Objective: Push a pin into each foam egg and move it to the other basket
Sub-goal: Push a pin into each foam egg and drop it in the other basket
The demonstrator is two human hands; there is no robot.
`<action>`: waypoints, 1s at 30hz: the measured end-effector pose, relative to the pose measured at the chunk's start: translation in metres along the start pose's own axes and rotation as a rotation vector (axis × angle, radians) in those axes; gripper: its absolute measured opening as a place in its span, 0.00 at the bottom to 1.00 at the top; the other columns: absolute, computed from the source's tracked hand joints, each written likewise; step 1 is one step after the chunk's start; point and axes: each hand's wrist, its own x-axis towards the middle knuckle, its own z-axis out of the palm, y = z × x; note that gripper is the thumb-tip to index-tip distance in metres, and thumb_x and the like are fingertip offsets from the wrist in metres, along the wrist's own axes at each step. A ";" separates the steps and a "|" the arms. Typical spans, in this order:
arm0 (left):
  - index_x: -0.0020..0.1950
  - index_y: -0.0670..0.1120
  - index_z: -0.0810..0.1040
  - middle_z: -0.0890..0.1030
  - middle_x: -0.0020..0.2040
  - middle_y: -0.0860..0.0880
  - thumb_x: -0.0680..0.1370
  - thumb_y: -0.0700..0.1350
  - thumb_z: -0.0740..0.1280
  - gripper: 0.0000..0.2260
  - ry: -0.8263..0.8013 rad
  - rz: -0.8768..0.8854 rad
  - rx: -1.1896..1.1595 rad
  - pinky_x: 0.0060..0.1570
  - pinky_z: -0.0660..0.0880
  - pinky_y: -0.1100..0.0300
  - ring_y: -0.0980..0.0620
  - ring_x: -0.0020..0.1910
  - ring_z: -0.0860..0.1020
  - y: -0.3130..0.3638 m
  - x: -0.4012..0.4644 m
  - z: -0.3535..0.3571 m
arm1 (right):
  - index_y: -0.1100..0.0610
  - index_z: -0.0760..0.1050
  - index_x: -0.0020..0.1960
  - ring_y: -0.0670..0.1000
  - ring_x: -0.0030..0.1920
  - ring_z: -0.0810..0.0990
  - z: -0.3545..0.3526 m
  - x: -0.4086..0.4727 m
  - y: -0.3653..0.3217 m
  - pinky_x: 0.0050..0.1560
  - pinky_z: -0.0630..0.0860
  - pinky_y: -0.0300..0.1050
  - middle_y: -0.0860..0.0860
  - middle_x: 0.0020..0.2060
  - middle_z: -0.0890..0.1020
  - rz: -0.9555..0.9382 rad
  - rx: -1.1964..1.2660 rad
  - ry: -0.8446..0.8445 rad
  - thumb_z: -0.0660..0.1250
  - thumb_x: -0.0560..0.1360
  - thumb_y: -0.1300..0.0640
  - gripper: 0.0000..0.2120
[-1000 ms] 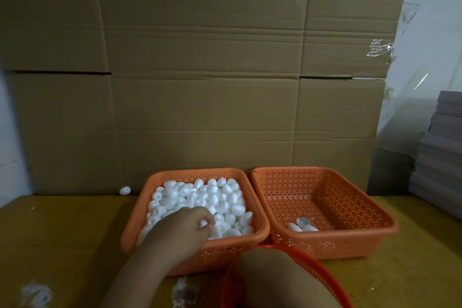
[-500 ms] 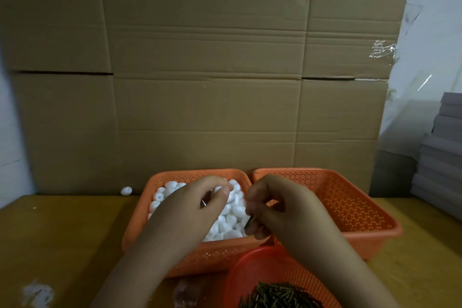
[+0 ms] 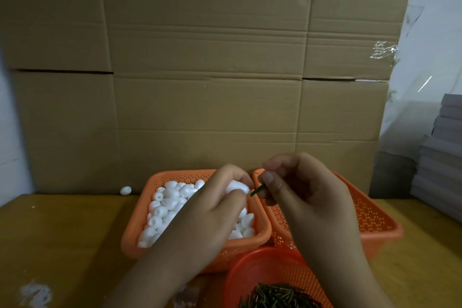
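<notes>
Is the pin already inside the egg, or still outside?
Outside: the pin in the right hand only nears the egg held by the left hand.

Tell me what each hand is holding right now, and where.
Left hand grips a foam egg around its body; right hand pinches a pin by its rear end.

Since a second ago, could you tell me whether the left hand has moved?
Yes. The left hand, gripping a foam egg, has risen from the near rim of the left basket towards its far right corner.
</notes>
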 end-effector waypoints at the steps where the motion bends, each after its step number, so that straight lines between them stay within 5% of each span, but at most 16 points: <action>1: 0.45 0.57 0.76 0.70 0.24 0.56 0.79 0.51 0.60 0.06 0.009 0.020 0.015 0.28 0.66 0.72 0.62 0.25 0.68 0.001 0.000 0.001 | 0.51 0.78 0.42 0.44 0.35 0.82 0.000 0.000 -0.001 0.36 0.76 0.33 0.45 0.35 0.82 -0.001 -0.004 -0.001 0.70 0.72 0.66 0.10; 6: 0.42 0.50 0.79 0.75 0.28 0.52 0.76 0.53 0.66 0.08 -0.016 0.131 0.066 0.31 0.67 0.70 0.61 0.29 0.72 0.005 0.001 0.002 | 0.50 0.78 0.41 0.43 0.36 0.81 0.000 0.001 -0.003 0.36 0.74 0.31 0.42 0.35 0.82 0.013 -0.025 0.004 0.71 0.71 0.65 0.10; 10: 0.40 0.51 0.80 0.76 0.28 0.52 0.77 0.54 0.67 0.10 0.002 0.158 0.034 0.30 0.68 0.70 0.57 0.29 0.73 0.009 0.000 0.001 | 0.52 0.80 0.47 0.43 0.36 0.82 -0.003 0.003 -0.006 0.37 0.77 0.33 0.49 0.37 0.84 0.135 0.191 0.002 0.71 0.70 0.60 0.07; 13: 0.36 0.51 0.79 0.67 0.21 0.59 0.76 0.51 0.66 0.10 0.043 0.178 -0.010 0.27 0.63 0.75 0.63 0.23 0.67 0.015 -0.001 0.001 | 0.49 0.81 0.53 0.45 0.46 0.84 -0.005 0.004 -0.003 0.50 0.80 0.41 0.48 0.43 0.85 0.296 0.240 -0.112 0.69 0.66 0.48 0.15; 16: 0.37 0.51 0.80 0.67 0.21 0.58 0.74 0.52 0.65 0.09 0.034 0.178 -0.049 0.26 0.64 0.75 0.64 0.22 0.68 0.017 -0.002 0.002 | 0.53 0.84 0.48 0.48 0.50 0.84 -0.003 0.003 -0.003 0.58 0.78 0.49 0.51 0.45 0.86 0.380 0.329 -0.195 0.67 0.66 0.48 0.15; 24: 0.49 0.60 0.78 0.73 0.31 0.54 0.79 0.50 0.64 0.06 -0.061 0.048 -0.138 0.37 0.72 0.65 0.58 0.30 0.72 0.009 -0.002 -0.002 | 0.60 0.82 0.45 0.54 0.44 0.85 -0.006 0.006 -0.004 0.42 0.81 0.40 0.58 0.41 0.85 0.397 0.555 0.015 0.66 0.69 0.54 0.11; 27: 0.52 0.62 0.80 0.77 0.35 0.55 0.79 0.46 0.65 0.10 -0.029 0.034 -0.222 0.39 0.74 0.68 0.59 0.32 0.75 0.010 -0.003 -0.005 | 0.61 0.81 0.46 0.54 0.42 0.85 -0.011 0.008 -0.005 0.41 0.80 0.37 0.58 0.40 0.85 0.404 0.570 0.066 0.66 0.69 0.54 0.12; 30: 0.52 0.64 0.81 0.79 0.38 0.61 0.71 0.57 0.65 0.11 0.060 0.091 -0.206 0.43 0.72 0.75 0.67 0.37 0.76 0.011 -0.003 -0.006 | 0.61 0.81 0.47 0.53 0.41 0.85 -0.012 0.008 -0.006 0.42 0.80 0.38 0.58 0.39 0.85 0.393 0.549 0.063 0.66 0.68 0.54 0.12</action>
